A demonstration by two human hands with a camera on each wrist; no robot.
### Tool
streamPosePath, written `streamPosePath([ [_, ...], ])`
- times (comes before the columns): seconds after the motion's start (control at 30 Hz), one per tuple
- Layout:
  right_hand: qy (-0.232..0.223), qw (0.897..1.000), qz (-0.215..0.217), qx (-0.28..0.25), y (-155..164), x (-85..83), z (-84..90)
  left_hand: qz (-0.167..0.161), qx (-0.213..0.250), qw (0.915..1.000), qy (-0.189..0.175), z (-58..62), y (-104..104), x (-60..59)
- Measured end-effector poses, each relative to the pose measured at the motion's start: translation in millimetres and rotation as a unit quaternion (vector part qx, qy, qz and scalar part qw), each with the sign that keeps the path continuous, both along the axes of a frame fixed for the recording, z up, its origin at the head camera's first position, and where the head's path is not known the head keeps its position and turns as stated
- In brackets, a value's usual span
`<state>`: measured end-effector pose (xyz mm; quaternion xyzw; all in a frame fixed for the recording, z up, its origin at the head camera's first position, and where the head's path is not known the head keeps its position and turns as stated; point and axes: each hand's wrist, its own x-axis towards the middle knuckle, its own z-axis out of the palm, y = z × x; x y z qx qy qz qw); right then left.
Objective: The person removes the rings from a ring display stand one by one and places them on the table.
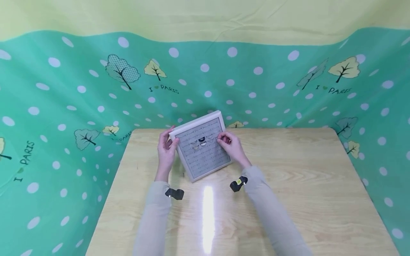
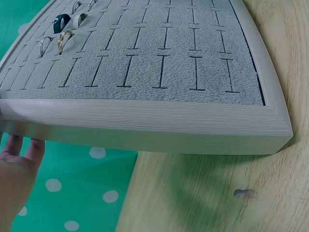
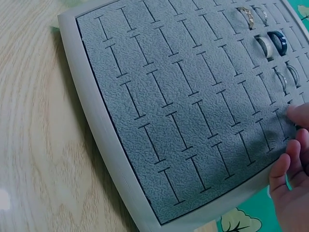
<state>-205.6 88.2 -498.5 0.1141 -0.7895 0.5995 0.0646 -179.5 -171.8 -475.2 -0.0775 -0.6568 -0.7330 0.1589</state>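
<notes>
Ring display tray (image 1: 202,147), tilted with its far edge raised, at 12 o'clock on the wooden table (image 1: 288,185). Left hand (image 1: 166,149) gripping the 9 o'clock rim, fingers curled behind the frame; right hand (image 1: 231,144) holding the 3 o'clock rim, fingers on the grey insert. Best steadying both sides evenly, keeping the rings (image 2: 63,29) seated in their slots near the top. Surrounding on three sides: green polka-dot cloth (image 1: 64,106) printed with trees.

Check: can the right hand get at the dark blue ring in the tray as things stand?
Probably yes. The right hand sits at the tray's right edge, fingers over the slotted pad, and the dark blue ring stands uncovered just to its left, nothing between them.
</notes>
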Motion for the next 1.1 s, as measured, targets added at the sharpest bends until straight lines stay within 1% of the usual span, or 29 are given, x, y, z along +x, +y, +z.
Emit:
streamPosePath([
  [0.07,0.004,1.000,0.008,0.003,1.1,-0.1,-0.3,-0.001,-0.002,1.0000,0.000,5.7,1.4,2.9],
  [0.17,-0.001,1.000,0.018,0.005,2.2,1.6,-0.3,0.002,-0.007,1.0000,0.005,13.1,3.5,8.2],
  [0.23,-0.008,1.000,0.023,0.006,2.4,3.6,0.5,0.004,-0.007,0.9999,0.008,13.3,3.7,9.9],
  [0.33,-0.011,1.000,0.027,0.002,3.1,5.8,1.3,0.003,-0.002,1.0000,0.009,7.1,2.4,7.2],
  [0.47,-0.014,0.999,0.036,-0.005,4.9,9.0,0.4,0.006,0.004,0.9999,0.009,-4.4,-0.2,0.0],
  [0.5,-0.016,0.999,0.036,-0.006,5.5,10.0,0.1,0.007,0.002,0.9999,0.011,-5.6,-0.3,-1.1],
  [0.63,-0.025,0.999,0.035,-0.017,6.5,14.6,-2.0,0.014,-0.004,0.9997,0.020,-7.6,0.2,-3.3],
  [0.7,-0.022,0.999,0.036,-0.027,7.0,17.0,-2.6,0.015,-0.005,0.9997,0.021,-8.3,0.3,-3.8],
  [0.87,0.003,0.998,0.043,-0.048,8.5,32.1,15.7,0.015,-0.003,0.9997,0.020,-9.2,0.6,-4.0],
  [0.93,0.002,0.998,0.040,-0.048,9.4,38.0,23.7,0.016,-0.004,0.9996,0.021,-9.1,0.7,-4.4],
  [1.1,-0.019,0.998,0.029,-0.047,15.0,42.9,22.9,0.015,-0.003,0.9994,0.032,-8.4,1.3,-5.7],
])
